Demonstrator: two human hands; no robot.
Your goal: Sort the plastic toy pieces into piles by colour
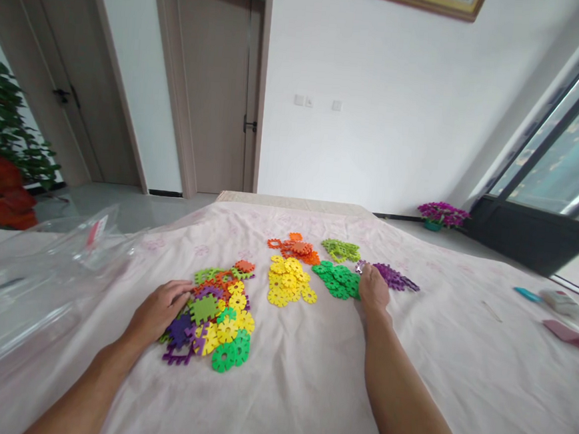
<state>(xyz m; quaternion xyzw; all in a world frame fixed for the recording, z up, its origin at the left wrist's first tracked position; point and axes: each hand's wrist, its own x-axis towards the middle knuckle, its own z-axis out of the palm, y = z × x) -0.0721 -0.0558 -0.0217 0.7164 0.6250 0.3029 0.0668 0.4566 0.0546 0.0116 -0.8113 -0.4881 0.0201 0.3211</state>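
A mixed pile of plastic building pieces (228, 331) in yellow, green, orange and purple lies on the cloth left of centre. My left hand (162, 307) rests at its left edge, fingers stretched loosely over the pieces. My right hand (375, 289) is closed in a pinch, with a light purple piece (360, 267) showing at its fingertips. Right beside that hand lies a purple heap (393, 277), partly hidden by it. To its left are a green heap (337, 280) and a yellow heap (288, 282). Farther back sit orange pieces (298, 248) and a light green heap (341, 250).
A pale cloth (290, 391) covers the table. Clear plastic bags (27, 303) lie at the left. Toward the right edge are a blue item (527, 294), a whitish box-like item (562, 303) and a pink item (569, 335). Purple flowers (443, 214) stand on the floor beyond.
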